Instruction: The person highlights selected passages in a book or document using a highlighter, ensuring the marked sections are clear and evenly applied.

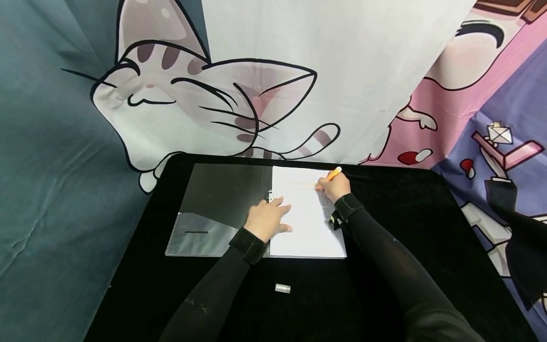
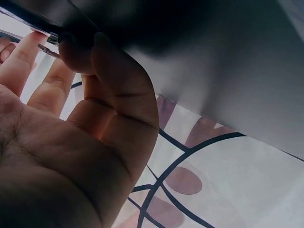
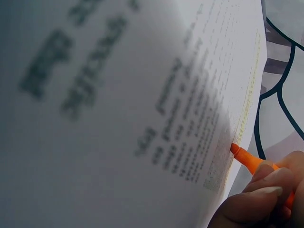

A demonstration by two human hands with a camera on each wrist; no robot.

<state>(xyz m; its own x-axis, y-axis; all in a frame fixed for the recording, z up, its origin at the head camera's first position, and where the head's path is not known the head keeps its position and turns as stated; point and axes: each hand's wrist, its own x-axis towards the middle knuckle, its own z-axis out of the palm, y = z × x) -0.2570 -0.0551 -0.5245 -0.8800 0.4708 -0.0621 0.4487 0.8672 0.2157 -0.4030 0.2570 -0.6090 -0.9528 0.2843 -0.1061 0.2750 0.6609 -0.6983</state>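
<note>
Highlighting looks barely begun: right hand [image 1: 335,186] grips orange highlighter [image 3: 249,160], tip on printed page [image 1: 305,223] at its far edge; about 2 pale lines marked, remainder unmarked. Left hand [image 1: 267,219], fingers flat, presses page by open binder [image 1: 215,209].

We count one open folder [image 1: 222,209], one printed sheet [image 1: 305,232] and one orange highlighter [image 1: 334,174]. We also see one small cap [image 1: 282,288] and two hands.

I see a black desk [image 1: 427,223] with rounded corners. An open folder with a dark, shiny cover [image 1: 222,199] lies flat on it, with a white printed page [image 1: 307,228] inside. A small clear plastic cap [image 1: 282,288] lies near the front edge.
</note>
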